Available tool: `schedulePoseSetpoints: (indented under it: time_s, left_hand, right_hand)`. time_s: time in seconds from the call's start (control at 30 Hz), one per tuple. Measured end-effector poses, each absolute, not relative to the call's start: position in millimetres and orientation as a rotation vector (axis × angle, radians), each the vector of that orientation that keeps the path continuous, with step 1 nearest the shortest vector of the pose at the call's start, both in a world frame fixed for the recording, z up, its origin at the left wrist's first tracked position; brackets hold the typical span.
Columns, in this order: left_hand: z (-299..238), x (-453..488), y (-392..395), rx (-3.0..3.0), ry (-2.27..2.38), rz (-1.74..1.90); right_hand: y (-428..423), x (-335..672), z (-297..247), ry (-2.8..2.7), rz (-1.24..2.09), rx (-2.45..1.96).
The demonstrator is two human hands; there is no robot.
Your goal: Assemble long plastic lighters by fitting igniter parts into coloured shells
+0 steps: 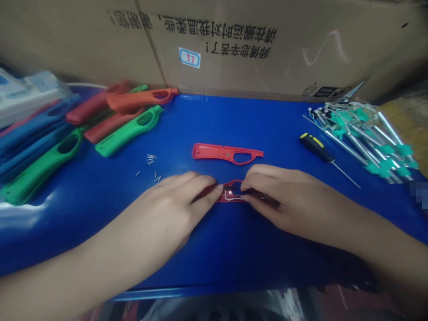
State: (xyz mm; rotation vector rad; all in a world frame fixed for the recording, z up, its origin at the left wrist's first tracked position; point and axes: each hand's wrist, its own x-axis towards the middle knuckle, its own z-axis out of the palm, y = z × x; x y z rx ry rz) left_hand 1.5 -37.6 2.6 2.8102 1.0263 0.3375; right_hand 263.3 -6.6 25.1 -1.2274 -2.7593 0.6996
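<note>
Red plastic handle half-shell (234, 183), lying open between both hands: left hand (177, 200) pinches its left end, right hand (284, 196) pinches its right end beside a white wire (228, 195); matching red plastic cover (227, 154), just beyond the fingertips, not yet fitted.

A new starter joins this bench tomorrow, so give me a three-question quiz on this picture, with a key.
1. True or false: the left hand and the right hand both touch the red shell on the blue table.
2. What lies to the right of the second red shell? A) scissors B) black-and-yellow screwdriver C) hammer
3. Fill in: the small metal pins lie on the person's ____ side.
Key: 1 true; 2 B; 3 left.
</note>
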Motion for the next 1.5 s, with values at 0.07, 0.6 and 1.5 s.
schedulePoseSetpoints:
  time_s: [0.07, 0.6, 1.5]
  left_hand:
    - [3, 2, -35, 2.760, 1.017, 0.399]
    - [-7, 2, -30, 2.514, 0.897, 0.514]
    - [-5, 1, -30, 2.691, 0.914, 0.448]
  right_hand:
    - [-6, 263, 25, -2.744, 0.757, -1.228]
    - [-7, 261, 20, -2.698, 0.792, -1.282]
    - [1, 268, 21, -2.591, 0.907, -1.115]
